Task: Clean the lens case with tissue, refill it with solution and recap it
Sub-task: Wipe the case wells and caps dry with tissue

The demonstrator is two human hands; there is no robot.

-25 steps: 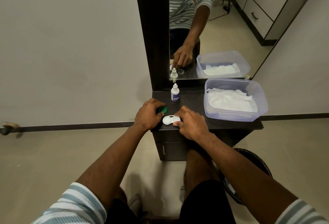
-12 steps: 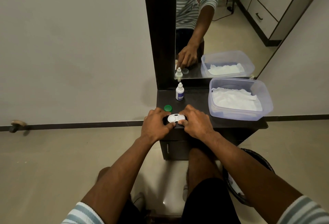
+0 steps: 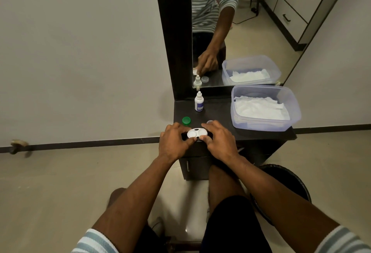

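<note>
Uncapped case held at the table's near edge

Left hand (image 3: pixel 172 142) and right hand (image 3: pixel 218 140) each pinch the white two-well plastic lens case (image 3: pixel 197 132) on the dark table (image 3: pixel 218 112); a slip could knock it floorward.

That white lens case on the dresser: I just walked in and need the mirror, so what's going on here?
A seated person holds the white lens case at the front edge of the dark dresser top, the left hand gripping one end and the right hand the other. Both wells are uncapped: the green cap sits to the left, a clear cap behind the right hand. The solution bottle stands untouched by the mirror, and the tissues lie in the plastic tub.
</note>
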